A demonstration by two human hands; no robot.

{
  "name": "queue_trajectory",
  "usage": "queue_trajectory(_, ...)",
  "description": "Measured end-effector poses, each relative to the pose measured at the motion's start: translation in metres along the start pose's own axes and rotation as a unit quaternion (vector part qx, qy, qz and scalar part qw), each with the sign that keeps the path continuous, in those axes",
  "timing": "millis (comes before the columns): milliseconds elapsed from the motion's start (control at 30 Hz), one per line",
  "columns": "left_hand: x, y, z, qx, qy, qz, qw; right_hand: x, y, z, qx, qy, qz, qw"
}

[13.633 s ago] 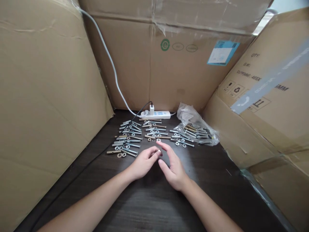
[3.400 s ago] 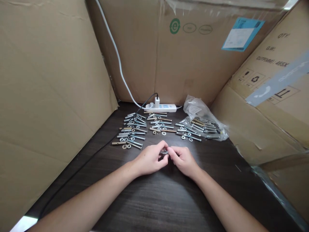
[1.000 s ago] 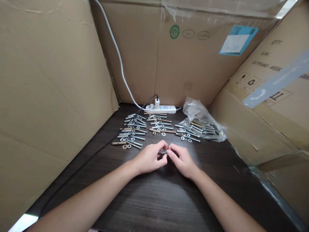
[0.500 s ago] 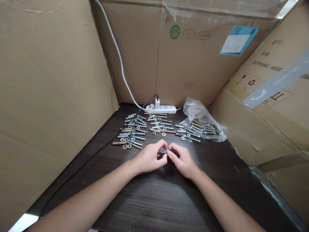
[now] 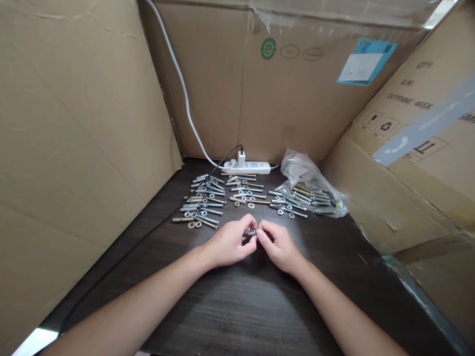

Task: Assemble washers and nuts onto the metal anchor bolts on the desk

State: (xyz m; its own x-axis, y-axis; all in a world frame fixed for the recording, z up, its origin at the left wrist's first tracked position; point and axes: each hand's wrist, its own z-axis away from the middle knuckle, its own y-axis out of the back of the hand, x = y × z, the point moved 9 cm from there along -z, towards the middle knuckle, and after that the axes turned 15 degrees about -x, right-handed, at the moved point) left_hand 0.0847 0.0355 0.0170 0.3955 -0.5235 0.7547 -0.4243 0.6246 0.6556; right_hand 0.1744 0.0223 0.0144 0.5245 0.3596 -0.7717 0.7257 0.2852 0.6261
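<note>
My left hand [image 5: 232, 242] is closed around a short metal expansion bolt [image 5: 251, 232], held level just above the dark table. At the bolt's right end, the fingertips of my right hand [image 5: 278, 246] pinch its tip. Dark rings show there, but the fingers hide most of that end. Beyond my hands lie loose bolts [image 5: 212, 210], metal sleeves [image 5: 183, 220], nuts [image 5: 198, 224] and washers [image 5: 251, 206], laid out in several small groups.
A clear plastic bag [image 5: 297, 165] with more bolts spilling from it lies at the back right. Behind the hardware stands a white power strip [image 5: 252, 168] with a plugged-in adapter. A black cable [image 5: 133, 242] crosses the table's left side. Cardboard boxes [image 5: 208, 74] wall in the table.
Both hands stay in nearly the same place around the bolt, with only a very slight shift of the fingers. The view has moved a touch.
</note>
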Motion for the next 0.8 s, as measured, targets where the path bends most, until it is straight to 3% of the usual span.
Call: queue_trajectory(800, 0.0031, -0.0001, 0.0011, -0.005, 0.003, -0.006, 1.000, 0.0013, 0.0003, 0.0001, -0.003, -0.004, -0.038, 0.999)
